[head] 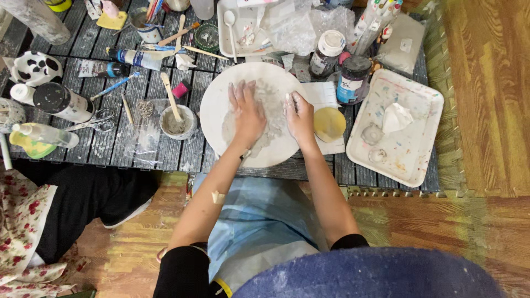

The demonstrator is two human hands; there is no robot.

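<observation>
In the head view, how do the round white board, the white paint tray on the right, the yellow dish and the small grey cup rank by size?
1. Round white board, under both hands
2. White paint tray, nearly as large
3. Yellow dish and small grey cup: they look alike, so unranked

Both palms hide the middle of the grey clay (271,105) on the round white board (218,110); what lies under the left hand (247,113) and right hand (301,117) cannot be told. At the worktop's far edge, jars and a white tray (223,27) are cut off by the frame.
</observation>
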